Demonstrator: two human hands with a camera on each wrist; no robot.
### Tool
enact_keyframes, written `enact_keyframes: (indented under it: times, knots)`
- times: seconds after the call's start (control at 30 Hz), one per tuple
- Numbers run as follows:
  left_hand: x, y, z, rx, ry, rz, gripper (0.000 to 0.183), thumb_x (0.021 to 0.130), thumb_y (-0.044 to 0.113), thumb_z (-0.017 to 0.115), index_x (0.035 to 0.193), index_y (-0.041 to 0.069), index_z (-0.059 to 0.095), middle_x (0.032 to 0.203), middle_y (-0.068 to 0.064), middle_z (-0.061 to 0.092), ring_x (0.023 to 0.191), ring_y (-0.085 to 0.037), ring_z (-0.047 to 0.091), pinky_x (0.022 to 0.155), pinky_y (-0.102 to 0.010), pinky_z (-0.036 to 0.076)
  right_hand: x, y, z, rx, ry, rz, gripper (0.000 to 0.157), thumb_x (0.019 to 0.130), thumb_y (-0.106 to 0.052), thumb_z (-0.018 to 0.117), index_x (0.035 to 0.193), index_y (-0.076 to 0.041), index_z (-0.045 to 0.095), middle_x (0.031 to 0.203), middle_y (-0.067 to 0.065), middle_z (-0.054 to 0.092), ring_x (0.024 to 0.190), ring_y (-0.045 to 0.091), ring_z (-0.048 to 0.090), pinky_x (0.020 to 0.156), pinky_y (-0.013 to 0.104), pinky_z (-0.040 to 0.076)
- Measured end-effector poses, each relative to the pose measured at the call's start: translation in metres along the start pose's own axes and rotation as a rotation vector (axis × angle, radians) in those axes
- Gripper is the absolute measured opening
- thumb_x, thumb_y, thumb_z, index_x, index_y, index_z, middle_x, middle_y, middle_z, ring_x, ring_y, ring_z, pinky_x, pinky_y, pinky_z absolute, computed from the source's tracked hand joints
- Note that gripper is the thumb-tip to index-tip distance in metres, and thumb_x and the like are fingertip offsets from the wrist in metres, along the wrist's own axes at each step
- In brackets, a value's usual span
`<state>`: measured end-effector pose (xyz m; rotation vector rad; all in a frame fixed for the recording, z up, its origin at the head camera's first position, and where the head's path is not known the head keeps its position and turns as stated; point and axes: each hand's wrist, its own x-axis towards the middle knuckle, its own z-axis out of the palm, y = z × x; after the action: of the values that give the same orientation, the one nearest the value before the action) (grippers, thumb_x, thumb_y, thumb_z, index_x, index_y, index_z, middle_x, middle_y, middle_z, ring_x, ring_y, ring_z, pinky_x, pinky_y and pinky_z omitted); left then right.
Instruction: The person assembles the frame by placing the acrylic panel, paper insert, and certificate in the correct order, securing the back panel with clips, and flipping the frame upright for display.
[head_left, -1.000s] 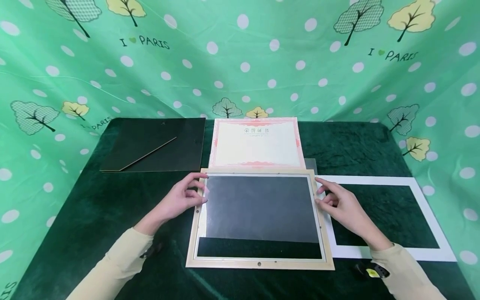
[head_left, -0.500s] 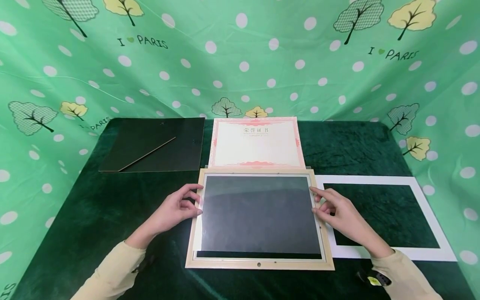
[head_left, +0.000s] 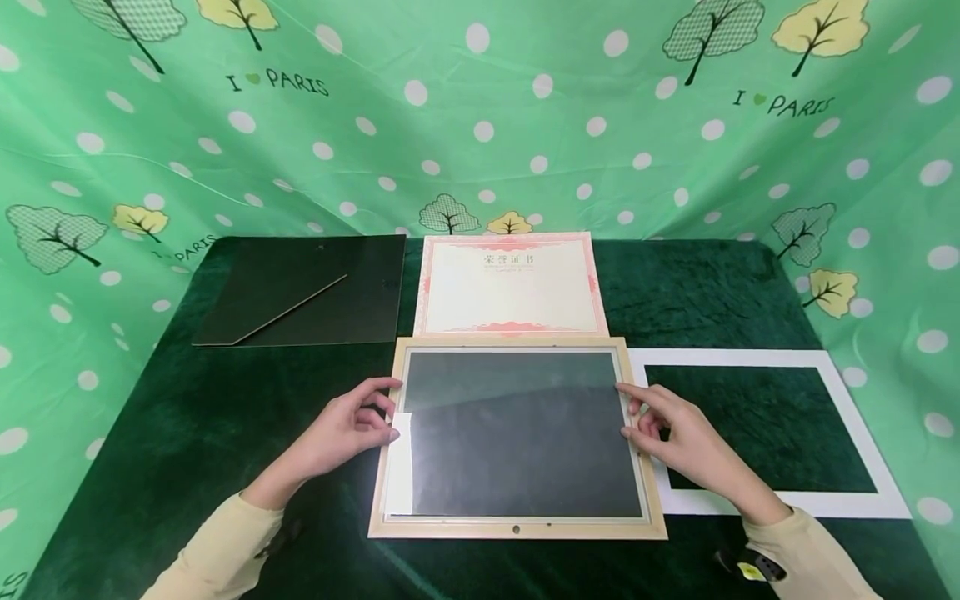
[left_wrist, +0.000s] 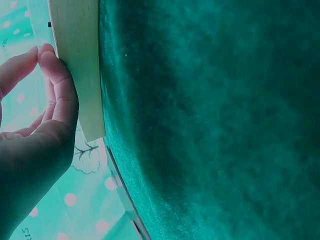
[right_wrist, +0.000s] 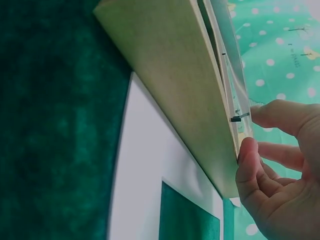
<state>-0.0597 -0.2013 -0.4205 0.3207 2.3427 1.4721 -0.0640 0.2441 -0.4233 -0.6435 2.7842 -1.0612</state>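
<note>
A pale wooden picture frame (head_left: pixel 450 530) lies before me on the dark green cloth. My left hand (head_left: pixel 341 433) and right hand (head_left: pixel 678 433) hold a clear sheet (head_left: pixel 517 450) by its left and right edges, over the frame opening. Its far edge shows as a slanting line inside the frame. In the right wrist view the sheet (right_wrist: pixel 240 65) stands tilted above the frame's side (right_wrist: pixel 165 75), thumb and fingertips at its edge. Small dark tabs (right_wrist: pixel 236 119) stick out there. The left wrist view shows thumb and fingertip together beside the frame's side (left_wrist: pixel 80 75); the sheet is hardly visible there.
A pink-bordered certificate (head_left: pixel 510 292) lies behind the frame. Back left is a black backing board (head_left: pixel 352 317) with a thin stand strip (head_left: pixel 288 310). A white mat (head_left: pixel 787 504) lies at the right, its left edge against the frame. A green printed curtain (head_left: pixel 480 100) surrounds the table.
Both hands have moved toward me with the clear sheet. Its near edge now reaches the frame's front rail, and a bright white reflection appears at the left.
</note>
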Motion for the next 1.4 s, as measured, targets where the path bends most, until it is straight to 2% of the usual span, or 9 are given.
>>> enact_keyframes:
  times: [0.4, 0.7, 0.87, 1.17, 1.4]
  knots:
    - [-0.0017, -0.0024, 0.0023, 0.032, 0.000, 0.049, 0.060, 0.076, 0.015, 0.071, 0.127, 0.012, 0.039, 0.095, -0.011, 0.052, 0.070, -0.015, 0.060, 0.072, -0.026, 0.049, -0.0015, 0.0011, -0.0002, -0.007, -0.022, 0.003, 0.048, 0.079, -0.017, 0.068, 0.123, -0.007, 0.051, 0.083, -0.004, 0.047, 0.059, 0.004, 0.045, 0.049, 0.021, 0.040]
    - [-0.0024, 0.0021, 0.0033, 0.041, 0.015, 0.037, 0.060, 0.076, 0.015, 0.072, 0.127, 0.010, 0.041, 0.096, -0.010, 0.051, 0.070, -0.014, 0.060, 0.070, -0.026, 0.049, 0.0023, -0.0022, -0.0039, -0.013, -0.081, 0.027, 0.049, 0.081, -0.020, 0.066, 0.125, -0.008, 0.049, 0.085, -0.003, 0.047, 0.059, 0.004, 0.044, 0.049, 0.021, 0.040]
    - [-0.0012, 0.0019, 0.0025, 0.041, 0.008, 0.042, 0.060, 0.076, 0.017, 0.072, 0.127, 0.007, 0.042, 0.096, -0.011, 0.048, 0.071, -0.014, 0.060, 0.070, -0.026, 0.049, 0.0016, -0.0032, -0.0049, -0.019, -0.088, 0.022, 0.048, 0.081, -0.019, 0.066, 0.125, -0.007, 0.049, 0.084, -0.003, 0.046, 0.059, 0.004, 0.044, 0.049, 0.021, 0.040]
    - [-0.0019, 0.0035, 0.0014, 0.060, -0.009, 0.032, 0.060, 0.076, 0.017, 0.072, 0.127, 0.010, 0.042, 0.090, -0.008, 0.050, 0.071, -0.014, 0.059, 0.070, -0.025, 0.049, 0.0002, -0.0025, -0.0042, -0.019, -0.091, 0.027, 0.048, 0.081, -0.018, 0.066, 0.124, -0.008, 0.049, 0.085, -0.004, 0.046, 0.059, 0.004, 0.044, 0.049, 0.021, 0.040]
    - [-0.0037, 0.0014, 0.0022, 0.045, -0.014, 0.037, 0.057, 0.077, 0.016, 0.070, 0.126, 0.008, 0.043, 0.088, -0.008, 0.050, 0.071, -0.015, 0.059, 0.068, -0.026, 0.050, 0.0000, -0.0027, -0.0045, -0.021, -0.088, -0.004, 0.046, 0.082, -0.017, 0.066, 0.124, -0.008, 0.050, 0.086, -0.004, 0.046, 0.059, 0.003, 0.044, 0.050, 0.021, 0.040]
